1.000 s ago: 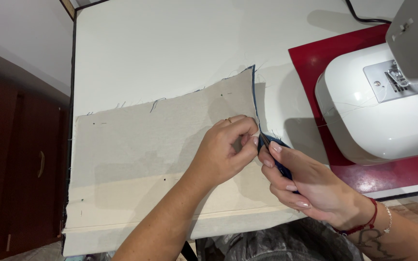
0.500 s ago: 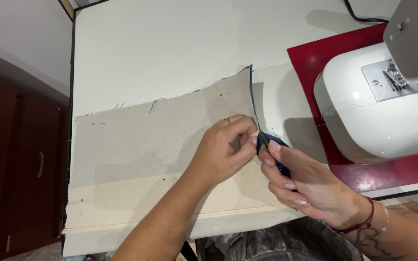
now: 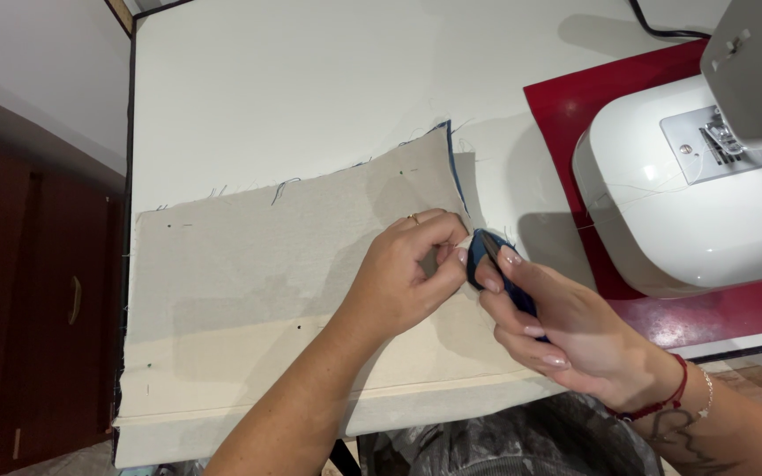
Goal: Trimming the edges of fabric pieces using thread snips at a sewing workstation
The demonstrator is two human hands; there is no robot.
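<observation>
Near edge of the desk (image 3: 310, 79), centre: left hand (image 3: 403, 282), forearm entering from below, resting on the beige fabric panel (image 3: 257, 282). Fingers curled in, thumb and forefinger pinched at the panel's right edge; what sits in the pinch is too small to tell. A ring shows on one finger.

Just beside it, to the right: right hand (image 3: 566, 330), closed around a small blue-handled tool (image 3: 496, 264), its tip meeting the left fingertips at the fabric's edge. Kind of tool cannot be told. Wrist carries a red cord bracelet (image 3: 663, 401) and a thin chain.

Under both hands: the beige fabric panel, flat, covering the near-left part of the desk from the left edge to about the middle. A lighter strip runs along its near side. Its far edge is raw, with loose blue threads; its right edge shows a dark blue underlayer (image 3: 456, 172) turned up at the far corner. Small dark dots mark the surface.

Right side of the desk: red mat (image 3: 575, 106), with a white sewing machine (image 3: 690, 220) standing on it, metal needle plate visible.

Far right corner: black cable (image 3: 659, 31) running off the desk.

Far half of the desk: bare white surface.

Left of the desk, lower down: dark red cabinet (image 3: 28, 300) with curved handles.
</observation>
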